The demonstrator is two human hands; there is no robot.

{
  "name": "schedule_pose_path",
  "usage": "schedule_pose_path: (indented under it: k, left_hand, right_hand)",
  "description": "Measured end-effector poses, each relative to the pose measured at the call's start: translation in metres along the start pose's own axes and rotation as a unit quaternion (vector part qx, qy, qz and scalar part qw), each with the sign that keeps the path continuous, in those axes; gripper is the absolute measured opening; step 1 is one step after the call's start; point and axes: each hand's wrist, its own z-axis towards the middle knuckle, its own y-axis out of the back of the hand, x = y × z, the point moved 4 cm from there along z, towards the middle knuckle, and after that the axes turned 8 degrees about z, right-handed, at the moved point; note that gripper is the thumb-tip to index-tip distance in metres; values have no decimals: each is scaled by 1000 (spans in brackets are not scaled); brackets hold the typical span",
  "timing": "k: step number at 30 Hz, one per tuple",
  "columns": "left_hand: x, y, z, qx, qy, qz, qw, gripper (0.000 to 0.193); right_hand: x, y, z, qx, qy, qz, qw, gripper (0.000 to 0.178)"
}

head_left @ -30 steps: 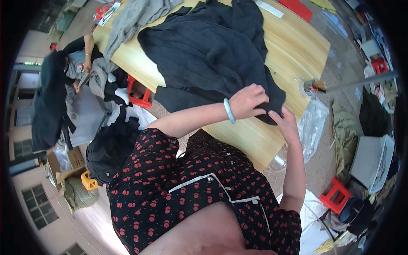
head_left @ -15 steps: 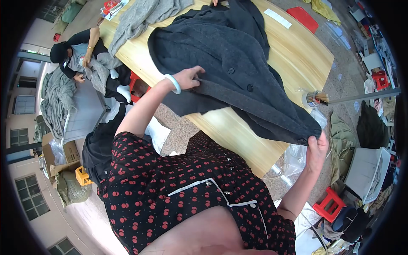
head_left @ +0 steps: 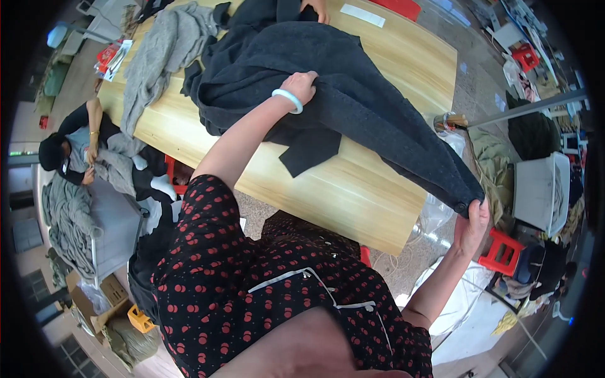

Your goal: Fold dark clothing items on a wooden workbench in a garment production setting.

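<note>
A dark charcoal coat (head_left: 283,53) lies bunched across the wooden table, one long edge drawn taut toward the right. My left hand (head_left: 299,88), with a pale bangle at the wrist, is closed on the coat's fabric near its middle. Beyond the table's right edge, my right hand (head_left: 472,225) pinches the coat's corner, beside a dark button (head_left: 462,207). A dark flap of cloth (head_left: 312,152) hangs out below my left forearm onto the tabletop. At the far edge of the coat, another person's hand (head_left: 315,9) shows in part.
The wooden table (head_left: 365,217) spans the middle. Grey knitted cloth (head_left: 161,63) and a white strip (head_left: 363,16) lie on it. A container of sticks (head_left: 450,120) stands at its right edge. A seated person (head_left: 88,145) handles grey cloth at left. A red stool (head_left: 501,251) is at right.
My left hand has moved right and farther away along the coat and closed on it. The buttoned front has folded over, and the edge between my hands is straighter. My view has shifted.
</note>
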Motion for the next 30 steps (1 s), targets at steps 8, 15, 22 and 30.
schedule_pose_path:
  k: [8,15,22,30]
  left_hand:
    - [-11,165,-118,166,-10,-411,897,22]
    - [27,184,-155,174,97,-521,830,25]
    - [118,31,-135,112,127,-149,974,40]
    - [74,-14,-117,266,17,192,945,41]
  right_hand:
    - [49,51,-27,-144,135,73,978,36]
    - [22,8,16,-187,79,-18,979,9]
    - [-140,22,18,-177,-92,-116,973,15]
    - [-198,34,9,-170,13,-569,804,11]
